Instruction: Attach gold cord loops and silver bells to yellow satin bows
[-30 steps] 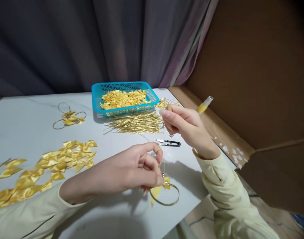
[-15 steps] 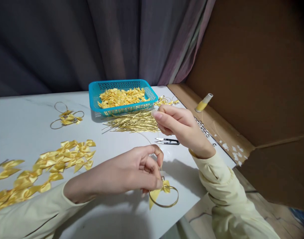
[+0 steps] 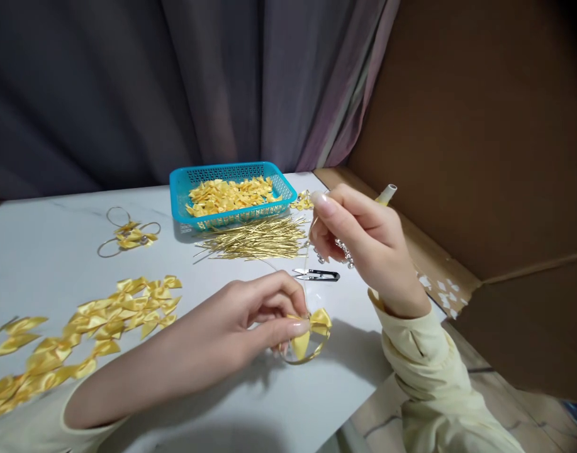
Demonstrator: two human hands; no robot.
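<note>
My left hand (image 3: 264,314) pinches a small yellow satin bow (image 3: 314,327) fixed to a gold ring loop (image 3: 303,356), holding it just above the white table (image 3: 52,251). A thin gold thread (image 3: 307,270) runs up from the bow to my right hand (image 3: 364,242), whose fingers are closed on its upper end; small silver beads (image 3: 343,251) hang by that hand. Small black thread snips (image 3: 316,275) lie on the table between both hands.
A blue basket (image 3: 179,189) of yellow bows stands at the back, a heap of gold wire pieces (image 3: 255,239) in front of it. Loose bows (image 3: 104,314) spread at left, finished ring ornaments (image 3: 128,233) behind them. A thread spool (image 3: 386,194) and brown cardboard (image 3: 458,157) stand right.
The left hand has lifted and tilted the bow and ring, so the bow now faces up. The right hand rose and pulled the thread tauter. The view shifted slightly.
</note>
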